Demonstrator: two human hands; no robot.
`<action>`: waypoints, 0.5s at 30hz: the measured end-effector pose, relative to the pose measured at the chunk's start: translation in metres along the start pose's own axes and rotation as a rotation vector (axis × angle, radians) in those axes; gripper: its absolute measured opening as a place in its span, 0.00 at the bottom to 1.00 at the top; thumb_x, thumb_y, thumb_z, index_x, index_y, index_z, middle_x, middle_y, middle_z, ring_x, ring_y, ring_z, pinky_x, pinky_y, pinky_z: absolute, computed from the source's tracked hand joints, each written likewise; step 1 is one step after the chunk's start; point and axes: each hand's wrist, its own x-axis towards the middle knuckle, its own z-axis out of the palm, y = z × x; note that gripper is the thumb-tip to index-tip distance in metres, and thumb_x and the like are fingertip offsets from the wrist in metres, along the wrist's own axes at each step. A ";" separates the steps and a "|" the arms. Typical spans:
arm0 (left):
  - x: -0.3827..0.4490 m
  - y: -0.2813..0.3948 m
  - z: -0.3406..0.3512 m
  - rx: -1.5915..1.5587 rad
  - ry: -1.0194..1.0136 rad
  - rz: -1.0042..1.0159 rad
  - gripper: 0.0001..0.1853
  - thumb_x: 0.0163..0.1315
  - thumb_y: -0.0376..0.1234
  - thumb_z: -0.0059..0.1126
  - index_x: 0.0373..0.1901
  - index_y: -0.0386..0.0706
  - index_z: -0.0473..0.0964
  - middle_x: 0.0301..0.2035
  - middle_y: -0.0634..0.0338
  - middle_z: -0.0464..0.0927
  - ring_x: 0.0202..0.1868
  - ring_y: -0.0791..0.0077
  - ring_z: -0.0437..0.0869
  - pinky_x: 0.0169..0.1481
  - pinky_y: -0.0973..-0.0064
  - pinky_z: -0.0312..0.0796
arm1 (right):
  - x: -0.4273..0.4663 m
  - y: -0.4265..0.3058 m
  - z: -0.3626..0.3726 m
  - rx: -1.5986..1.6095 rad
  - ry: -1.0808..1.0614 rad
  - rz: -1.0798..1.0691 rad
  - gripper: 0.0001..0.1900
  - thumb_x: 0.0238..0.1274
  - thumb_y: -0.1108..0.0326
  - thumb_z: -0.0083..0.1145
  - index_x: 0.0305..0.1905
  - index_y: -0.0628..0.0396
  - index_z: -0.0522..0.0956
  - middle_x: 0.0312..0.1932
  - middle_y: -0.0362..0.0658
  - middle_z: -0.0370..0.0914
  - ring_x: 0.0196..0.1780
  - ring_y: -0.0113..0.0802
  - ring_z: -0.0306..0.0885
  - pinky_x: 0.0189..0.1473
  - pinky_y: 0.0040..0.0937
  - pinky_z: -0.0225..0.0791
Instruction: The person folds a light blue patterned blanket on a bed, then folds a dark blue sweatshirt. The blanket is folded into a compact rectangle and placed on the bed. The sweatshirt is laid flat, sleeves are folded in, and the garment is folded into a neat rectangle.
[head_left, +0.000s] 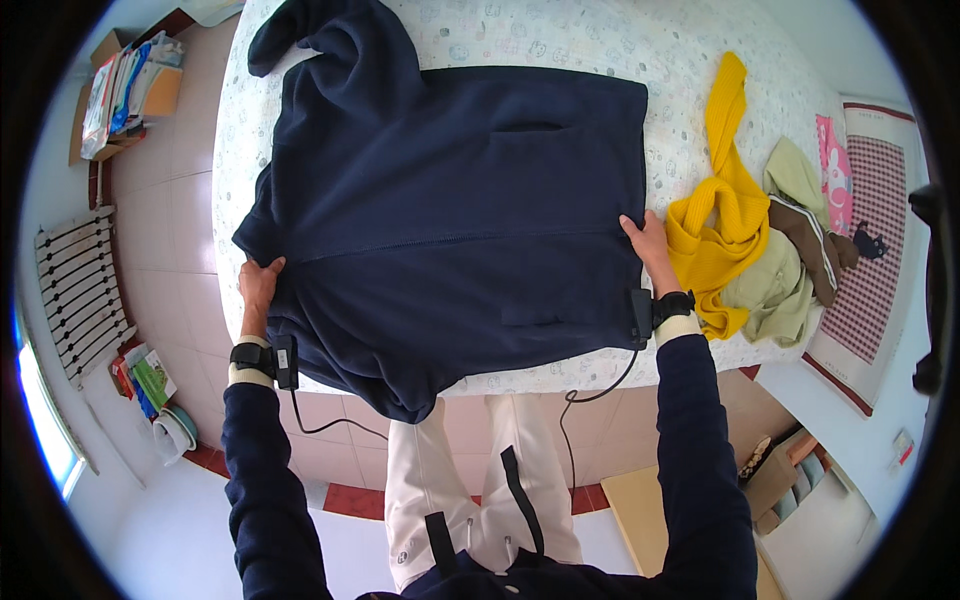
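A navy fleece zip-up jacket (450, 187) lies front side up on a bed with a pale printed sheet (555, 37). Its zipper is done up and runs sideways across the middle; its collar end is at the left. My left hand (259, 285) pinches the jacket's edge near the collar, thumb on top. At the other end my right hand (649, 244) grips the bottom hem beside the zipper. One sleeve is bunched at the far left corner, and the near sleeve hangs over the bed's front edge.
Right of the jacket lie a yellow ribbed knit garment (720, 225) and a heap of pale green and brown clothes (780, 277). Black cables (574, 401) run from both wrist straps. A box of papers (131, 94) and a radiator (82, 292) stand at the left.
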 end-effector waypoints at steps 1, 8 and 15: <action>0.000 -0.001 0.000 -0.003 -0.011 -0.017 0.28 0.48 0.44 0.68 0.39 0.27 0.76 0.37 0.40 0.81 0.42 0.50 0.83 0.50 0.64 0.72 | -0.001 0.001 0.000 0.067 -0.032 -0.004 0.25 0.58 0.53 0.59 0.50 0.66 0.72 0.43 0.60 0.77 0.48 0.54 0.75 0.50 0.39 0.67; -0.001 0.003 -0.003 -0.243 -0.022 -0.099 0.36 0.45 0.42 0.68 0.54 0.32 0.66 0.49 0.42 0.75 0.50 0.47 0.77 0.63 0.59 0.62 | -0.002 -0.009 0.002 0.008 0.042 0.033 0.27 0.58 0.56 0.59 0.55 0.65 0.70 0.51 0.55 0.75 0.53 0.46 0.74 0.54 0.36 0.66; -0.045 0.081 -0.019 -0.044 0.558 0.449 0.23 0.53 0.25 0.58 0.53 0.40 0.69 0.52 0.50 0.69 0.57 0.54 0.67 0.64 0.60 0.59 | 0.055 -0.052 -0.032 0.443 0.179 -0.186 0.26 0.57 0.60 0.62 0.55 0.64 0.69 0.49 0.56 0.73 0.49 0.39 0.75 0.53 0.32 0.68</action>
